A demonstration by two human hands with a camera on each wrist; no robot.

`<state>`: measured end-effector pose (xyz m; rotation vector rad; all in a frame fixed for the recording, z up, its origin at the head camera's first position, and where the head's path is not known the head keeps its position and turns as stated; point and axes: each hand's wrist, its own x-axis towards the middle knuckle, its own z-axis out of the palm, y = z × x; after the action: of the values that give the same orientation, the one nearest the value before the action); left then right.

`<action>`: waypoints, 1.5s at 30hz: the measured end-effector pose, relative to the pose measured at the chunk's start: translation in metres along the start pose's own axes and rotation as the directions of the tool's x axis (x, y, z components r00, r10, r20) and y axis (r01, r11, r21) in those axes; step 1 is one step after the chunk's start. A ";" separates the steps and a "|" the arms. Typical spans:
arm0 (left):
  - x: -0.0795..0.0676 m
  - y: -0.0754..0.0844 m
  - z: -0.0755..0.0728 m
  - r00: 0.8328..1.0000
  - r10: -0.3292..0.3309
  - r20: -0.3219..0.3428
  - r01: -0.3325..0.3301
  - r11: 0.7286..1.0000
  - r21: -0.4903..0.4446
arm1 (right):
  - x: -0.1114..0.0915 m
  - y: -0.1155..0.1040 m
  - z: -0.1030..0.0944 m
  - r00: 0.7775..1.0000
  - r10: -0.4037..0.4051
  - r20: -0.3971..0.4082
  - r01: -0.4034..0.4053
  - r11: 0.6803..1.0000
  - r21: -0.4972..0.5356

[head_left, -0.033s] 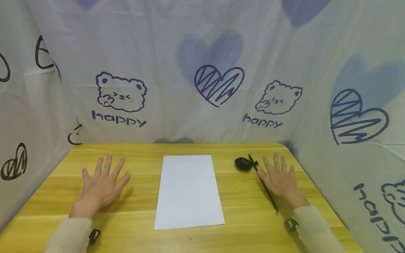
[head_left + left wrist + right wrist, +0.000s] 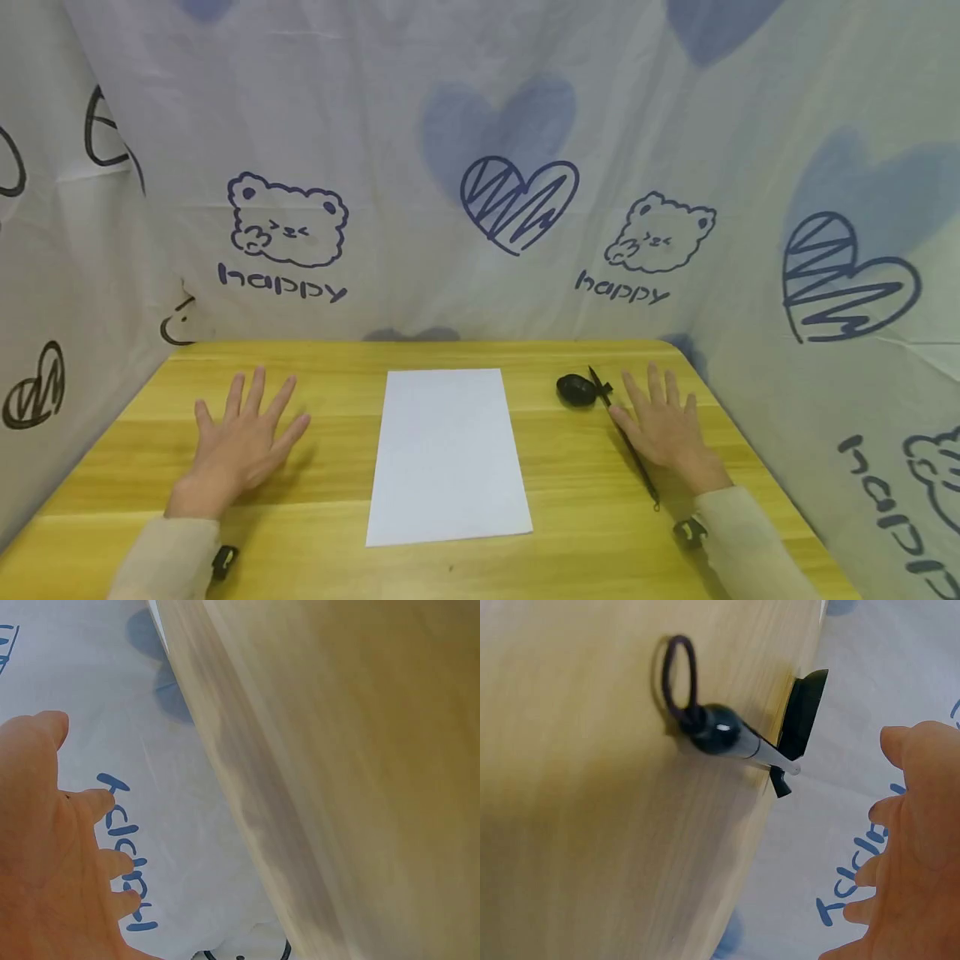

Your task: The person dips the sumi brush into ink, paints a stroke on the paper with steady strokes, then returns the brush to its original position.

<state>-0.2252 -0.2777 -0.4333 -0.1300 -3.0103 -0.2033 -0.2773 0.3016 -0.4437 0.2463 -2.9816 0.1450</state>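
My left hand [image 2: 238,450] is held over the left of the table with its fingers spread and nothing in it. In the left wrist view its palm side [image 2: 45,855] shows. On the other side, my right hand [image 2: 666,425] also has spread fingers and holds nothing. Its thumb overlaps a slim dark writing brush [image 2: 637,467] in the head view. A cord loop hangs from the brush's near end [image 2: 720,731]. The far end lies across a small black rest [image 2: 606,388], beside a black rounded dish [image 2: 576,389]. Between the hands lies a white paper sheet [image 2: 450,458].
The yellow wood-grain table [image 2: 330,533] has its far edge close to a hanging white cloth [image 2: 405,250] printed with bears, hearts and lettering. More cloth hangs along both sides. Dark bands [image 2: 223,562] show at the cuffs of both sleeves.
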 end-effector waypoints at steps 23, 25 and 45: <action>0.013 0.027 0.001 0.999 0.051 0.001 -0.051 0.998 -0.035 | 0.014 -0.048 -0.004 0.994 -0.099 -0.045 0.099 0.995 0.004; 0.014 0.029 0.001 0.999 0.054 0.007 -0.053 0.998 -0.033 | 0.014 -0.052 -0.003 0.994 -0.102 -0.033 0.102 0.995 -0.003; 0.012 0.050 0.016 0.979 0.203 0.035 -0.205 0.977 0.057 | 0.012 -0.056 0.000 0.983 -0.177 -0.044 0.180 0.982 0.060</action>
<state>-0.2345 -0.2249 -0.4413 -0.4372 -2.9998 -0.0909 -0.2794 0.2451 -0.4377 0.5102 -2.9010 0.2222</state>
